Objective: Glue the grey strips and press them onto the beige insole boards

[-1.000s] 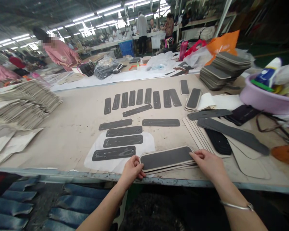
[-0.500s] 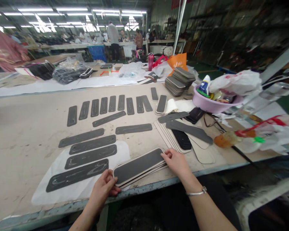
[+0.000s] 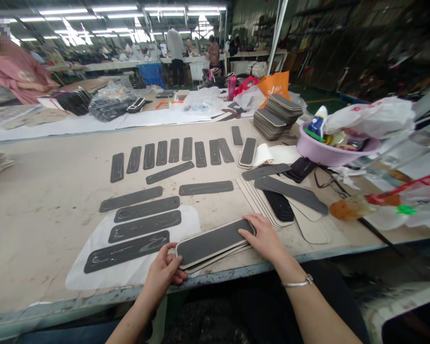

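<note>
A long grey panel with a pale border [image 3: 215,242] lies on top of a small stack of similar panels at the table's front edge. My left hand [image 3: 167,267] grips its left end, thumb on top and fingers at the edge. At the opposite end my right hand [image 3: 263,236] is closed around the corner, thumb on the grey face. Left of the stack, grey strips with glossy wet-looking streaks, such as this strip [image 3: 127,252], rest on a white sheet [image 3: 77,272]. More streaked strips [image 3: 206,188] lie farther back, the short ones in a row.
Beige panels [image 3: 249,196], black pieces [image 3: 277,205] and loose grey strips [image 3: 294,191] lie to the right. Behind them are a tall stack of panels [image 3: 270,125] and a purple basin [image 3: 318,150] with a bottle. A person in pink [image 3: 19,71] stands at the far left.
The whole view has shifted, so the table appears farther right. My right hand has moved from pinching the panel's corner to wrapping over its end. My left hand keeps its hold.
</note>
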`<state>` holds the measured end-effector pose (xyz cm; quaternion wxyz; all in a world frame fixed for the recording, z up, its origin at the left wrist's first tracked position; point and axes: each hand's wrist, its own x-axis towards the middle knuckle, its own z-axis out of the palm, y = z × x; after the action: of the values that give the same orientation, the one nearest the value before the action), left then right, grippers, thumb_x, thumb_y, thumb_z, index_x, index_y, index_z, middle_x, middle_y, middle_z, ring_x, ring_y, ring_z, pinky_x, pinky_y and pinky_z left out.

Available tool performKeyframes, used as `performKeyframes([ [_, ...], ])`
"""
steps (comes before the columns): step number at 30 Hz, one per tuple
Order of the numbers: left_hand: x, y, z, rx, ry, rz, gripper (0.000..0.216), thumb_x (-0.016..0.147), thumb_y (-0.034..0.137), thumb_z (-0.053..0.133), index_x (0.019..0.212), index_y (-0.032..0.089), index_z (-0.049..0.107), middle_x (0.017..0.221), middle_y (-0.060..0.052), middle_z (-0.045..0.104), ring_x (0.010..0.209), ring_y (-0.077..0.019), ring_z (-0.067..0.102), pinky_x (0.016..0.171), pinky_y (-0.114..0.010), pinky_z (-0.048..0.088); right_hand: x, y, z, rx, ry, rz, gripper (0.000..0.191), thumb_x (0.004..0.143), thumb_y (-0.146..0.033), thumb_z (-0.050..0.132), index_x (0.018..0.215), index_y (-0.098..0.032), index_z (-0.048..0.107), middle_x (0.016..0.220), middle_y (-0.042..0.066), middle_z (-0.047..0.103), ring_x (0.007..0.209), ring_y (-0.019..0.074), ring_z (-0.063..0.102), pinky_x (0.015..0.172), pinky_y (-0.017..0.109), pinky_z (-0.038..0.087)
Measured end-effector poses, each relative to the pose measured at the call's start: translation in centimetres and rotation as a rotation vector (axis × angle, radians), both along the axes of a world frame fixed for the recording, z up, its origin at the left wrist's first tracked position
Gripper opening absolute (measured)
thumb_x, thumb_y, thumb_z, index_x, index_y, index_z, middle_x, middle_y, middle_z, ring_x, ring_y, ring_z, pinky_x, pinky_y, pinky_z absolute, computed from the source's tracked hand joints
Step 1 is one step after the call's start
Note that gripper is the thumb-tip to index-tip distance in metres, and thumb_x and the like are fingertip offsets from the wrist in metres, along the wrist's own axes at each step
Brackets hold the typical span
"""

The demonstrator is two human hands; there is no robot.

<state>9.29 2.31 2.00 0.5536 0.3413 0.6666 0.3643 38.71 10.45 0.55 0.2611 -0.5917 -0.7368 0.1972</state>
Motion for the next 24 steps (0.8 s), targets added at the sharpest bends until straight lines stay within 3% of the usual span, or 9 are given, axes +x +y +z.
performKeyframes([
  [9, 0.42, -0.21, 0.27, 0.033, 0.005, 0.026, 0.055, 0.068, 0.045, 0.062, 0.114, 0.024, 0.038, 0.049, 0.012, 0.046, 0.043, -0.016, 0.06, 0.036, -0.019, 0.044, -0.08, 0.2, -0.01, -0.05, 0.041, -0.056, 0.032, 0.074, -0.038, 0.061, 0.101, -0.022, 0.061, 0.107, 0.005, 0.057, 0.102, 0.0216, 0.052, 0.093, 0.036, 0.04],
  [16, 0.29, -0.17, 0.1, 0.033, 0.011, -0.002, 0.057, 0.069, 0.046, 0.062, 0.115, 0.024, 0.037, 0.049, 0.011, 0.046, 0.045, -0.0156, 0.06, 0.038, -0.019, 0.045, -0.35, 0.17, -0.09, -0.049, 0.013, -0.081, 0.04, 0.076, -0.038, 0.059, 0.112, -0.02, 0.057, 0.111, 0.007, 0.056, 0.106, 0.023, 0.05, 0.095, 0.037, 0.038],
  [24, 0.33, -0.19, 0.13, 0.035, 0.029, -0.004, 0.056, 0.07, 0.046, 0.06, 0.116, 0.023, 0.037, 0.049, 0.01, 0.047, 0.044, -0.0148, 0.059, 0.038, -0.019, 0.044, -0.51, 0.4, -0.21, -0.073, 0.028, -0.114, 0.035, 0.074, -0.036, 0.061, 0.105, -0.021, 0.058, 0.106, 0.005, 0.057, 0.102, 0.0212, 0.051, 0.092, 0.036, 0.039],
])
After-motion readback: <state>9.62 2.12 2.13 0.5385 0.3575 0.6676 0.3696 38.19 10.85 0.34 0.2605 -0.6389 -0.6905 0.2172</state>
